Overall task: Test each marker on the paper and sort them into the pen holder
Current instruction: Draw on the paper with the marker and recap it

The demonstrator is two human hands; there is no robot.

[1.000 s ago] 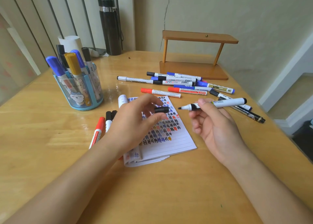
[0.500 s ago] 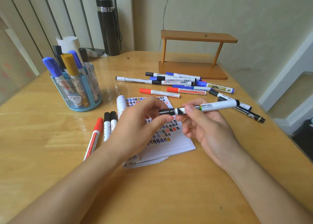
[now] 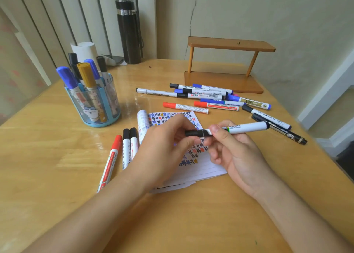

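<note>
One second ago the black cap was off; now the left hand pinches it onto the whiteboard marker, gripped in the right hand with curled fingers, above the paper; testing looks done, pen holder next.

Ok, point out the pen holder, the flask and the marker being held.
pen holder (image 3: 90,107): head view, front wall.
flask (image 3: 130,38): head view, black body.
marker (image 3: 247,128): head view, white barrel.

Glossy wooden table, paper pad.
</note>
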